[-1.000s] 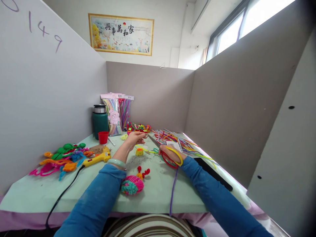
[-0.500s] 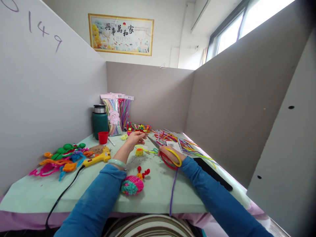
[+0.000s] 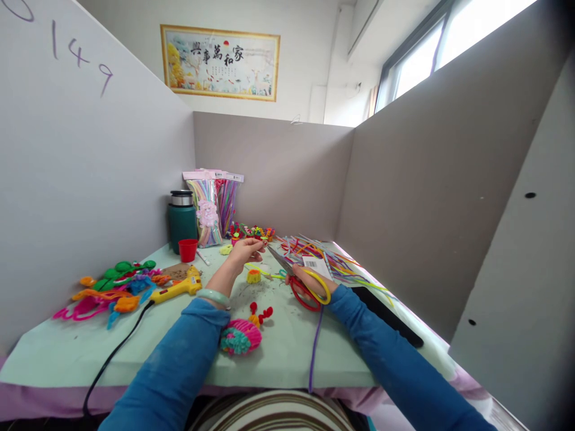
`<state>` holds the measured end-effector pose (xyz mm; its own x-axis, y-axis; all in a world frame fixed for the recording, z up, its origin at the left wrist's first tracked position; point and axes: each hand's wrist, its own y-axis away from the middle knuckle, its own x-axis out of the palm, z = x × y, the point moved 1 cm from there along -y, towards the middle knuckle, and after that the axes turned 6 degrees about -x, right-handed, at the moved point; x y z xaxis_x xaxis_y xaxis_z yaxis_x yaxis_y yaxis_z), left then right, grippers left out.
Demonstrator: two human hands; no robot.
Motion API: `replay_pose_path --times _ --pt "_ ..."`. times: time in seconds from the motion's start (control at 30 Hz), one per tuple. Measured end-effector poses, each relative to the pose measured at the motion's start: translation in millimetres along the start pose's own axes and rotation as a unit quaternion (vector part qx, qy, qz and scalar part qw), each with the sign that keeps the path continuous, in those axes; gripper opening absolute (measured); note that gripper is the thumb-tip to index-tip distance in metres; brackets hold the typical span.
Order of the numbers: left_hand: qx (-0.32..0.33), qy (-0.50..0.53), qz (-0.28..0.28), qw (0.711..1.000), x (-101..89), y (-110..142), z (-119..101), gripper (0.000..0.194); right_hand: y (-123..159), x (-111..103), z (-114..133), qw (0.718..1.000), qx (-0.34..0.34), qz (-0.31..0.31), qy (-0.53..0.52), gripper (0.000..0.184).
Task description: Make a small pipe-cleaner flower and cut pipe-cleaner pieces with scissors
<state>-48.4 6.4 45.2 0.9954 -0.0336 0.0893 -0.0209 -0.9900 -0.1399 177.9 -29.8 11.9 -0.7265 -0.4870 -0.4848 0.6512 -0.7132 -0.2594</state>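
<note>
My right hand (image 3: 305, 280) grips a pair of scissors (image 3: 322, 288) with one red and one yellow handle loop. Their blades point up and left, the tips close to my left hand (image 3: 247, 251). That hand is raised over the table with thumb and fingertips pinched together; whatever small thing they hold is too tiny to name. Under the hands sits a small yellow and orange fuzzy piece (image 3: 254, 276). Nearer me lies a pink and teal pipe-cleaner figure (image 3: 241, 336) with red bobbles. A purple pipe cleaner (image 3: 315, 350) hangs down below the scissors toward the table's front edge.
On the left lie a yellow glue gun (image 3: 177, 291) with a black cord and a heap of coloured fuzzy pieces (image 3: 119, 287). Behind them stand a red cup (image 3: 187, 250), a green flask (image 3: 182, 224) and bagged pipe cleaners (image 3: 207, 209). Loose pipe cleaners (image 3: 345, 263) and a black slab (image 3: 390, 318) lie right.
The scissors have shifted very slightly in my right hand, their handle loops a little further apart. My left hand stays almost where it was, still pinching.
</note>
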Motion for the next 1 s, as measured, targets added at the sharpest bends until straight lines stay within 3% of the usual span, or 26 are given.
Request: replay_pose_path --times 0.2,0.53,1.0 --pt "-0.004 -0.006 -0.034 0.999 -0.8 -1.3 0.8 0.041 0.7 -1.1 0.0 1.0 0.004 0.007 -0.005 0.065" --pt "0.009 -0.036 0.006 0.999 1.3 -3.0 5.7 0.042 -1.0 -2.4 -4.6 0.998 0.029 0.009 -0.048 0.067" --pt "-0.002 -0.039 0.026 0.999 3.0 0.2 4.2 0.041 1.4 -4.3 -1.7 1.0 -0.011 -0.012 -0.012 0.06"
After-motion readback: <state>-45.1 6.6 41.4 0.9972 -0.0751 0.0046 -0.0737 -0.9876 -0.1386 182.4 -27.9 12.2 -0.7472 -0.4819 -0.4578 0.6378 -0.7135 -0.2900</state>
